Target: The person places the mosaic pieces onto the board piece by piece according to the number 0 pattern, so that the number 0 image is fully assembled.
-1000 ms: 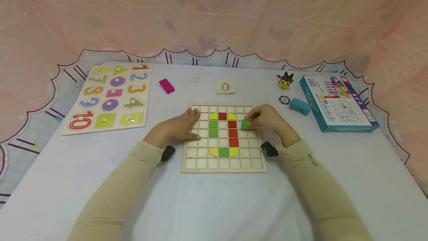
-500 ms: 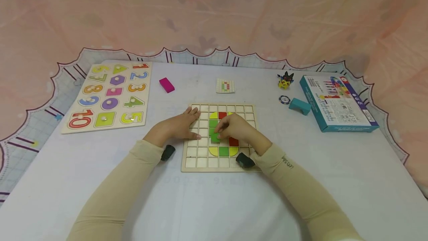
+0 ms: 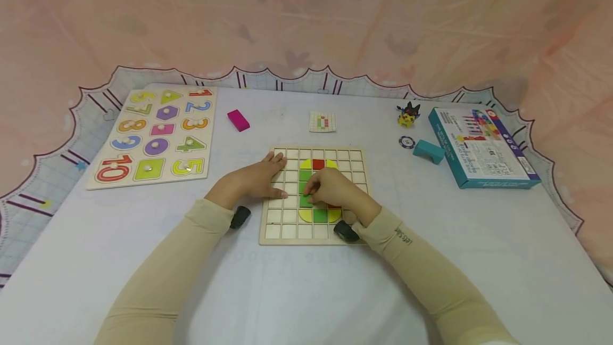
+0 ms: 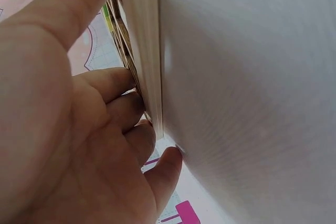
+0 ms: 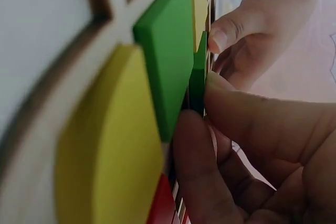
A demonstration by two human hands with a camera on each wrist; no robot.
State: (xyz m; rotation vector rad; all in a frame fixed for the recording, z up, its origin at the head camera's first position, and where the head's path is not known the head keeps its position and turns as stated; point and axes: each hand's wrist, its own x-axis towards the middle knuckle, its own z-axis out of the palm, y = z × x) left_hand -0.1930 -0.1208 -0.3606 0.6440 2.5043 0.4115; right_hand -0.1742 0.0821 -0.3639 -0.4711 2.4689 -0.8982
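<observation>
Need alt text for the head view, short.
A right hand pinches a green tile into the left column of a wooden grid board, while the left hand lies flat on the board's left side. A number puzzle lies far left, a teal box far right.

A wooden number puzzle board (image 3: 152, 137) at the left of the desk (image 3: 287, 292) shows coloured numerals: 1, 2, 3, 4, 5, 6, 7, 8, 9 and 10. The right sleeve (image 3: 421, 260) carries small dark lettering near the wrist, too small to read. Print on the teal box (image 3: 481, 148) is also illegible.
</observation>
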